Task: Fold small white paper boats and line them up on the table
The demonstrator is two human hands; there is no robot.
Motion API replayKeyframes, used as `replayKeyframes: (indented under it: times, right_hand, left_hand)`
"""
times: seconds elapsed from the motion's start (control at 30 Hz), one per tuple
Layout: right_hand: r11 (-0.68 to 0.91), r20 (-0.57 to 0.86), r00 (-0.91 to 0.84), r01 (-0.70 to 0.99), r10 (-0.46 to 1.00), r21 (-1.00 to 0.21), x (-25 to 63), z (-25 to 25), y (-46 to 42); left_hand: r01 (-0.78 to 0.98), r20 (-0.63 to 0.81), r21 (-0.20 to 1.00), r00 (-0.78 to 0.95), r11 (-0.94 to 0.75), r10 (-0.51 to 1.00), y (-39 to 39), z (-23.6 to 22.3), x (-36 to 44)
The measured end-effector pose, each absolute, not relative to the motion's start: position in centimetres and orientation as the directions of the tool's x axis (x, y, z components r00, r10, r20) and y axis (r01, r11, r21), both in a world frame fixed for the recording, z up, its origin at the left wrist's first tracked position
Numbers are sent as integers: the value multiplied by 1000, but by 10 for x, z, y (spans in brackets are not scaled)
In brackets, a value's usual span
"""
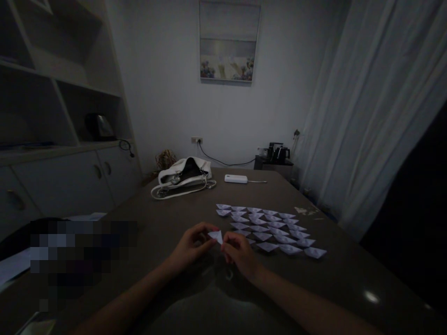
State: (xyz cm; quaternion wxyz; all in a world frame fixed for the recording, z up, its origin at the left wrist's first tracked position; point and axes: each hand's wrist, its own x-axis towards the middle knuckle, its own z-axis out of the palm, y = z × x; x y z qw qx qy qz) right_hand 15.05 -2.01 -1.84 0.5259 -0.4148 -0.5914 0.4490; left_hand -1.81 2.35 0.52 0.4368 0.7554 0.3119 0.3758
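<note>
Between my two hands is a small folded piece of white paper (pixel 216 236) with a pointed top, held above the table. My left hand (pixel 194 242) pinches its left side between thumb and fingers. The fingertips of my right hand (pixel 240 251) are closed on its right edge. Just beyond and to the right, several folded white paper boats (pixel 276 231) stand on the dark table (pixel 167 298) in close rows. The nearest boats are partly hidden behind my right hand.
A white handbag (pixel 185 177) lies open at the table's far left, and a white power bank (pixel 236 178) with a short cable is right of it. Paper scraps (pixel 307 211) lie near the right edge. Shelves (pixel 66 111) stand at left, a curtain (pixel 363 102) at right.
</note>
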Motion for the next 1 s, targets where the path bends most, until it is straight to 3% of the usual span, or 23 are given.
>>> replayKeyframes:
  times: [0.23,0.53,1.0]
  right_hand:
    - [279,280,-116,-27,953,-960,150,-15,-23]
    - [299,289,-121,75,950,-951,150,-15,-23]
    - [339,323,-143,102,935,-935,150,-17,-22]
  left_hand:
    - [186,260,899,500,-396,826,24,4,-16]
    - [158,221,904,623,-397,750,22,5,-17]
    - [93,196,940,639,-327,744,23,2,-17]
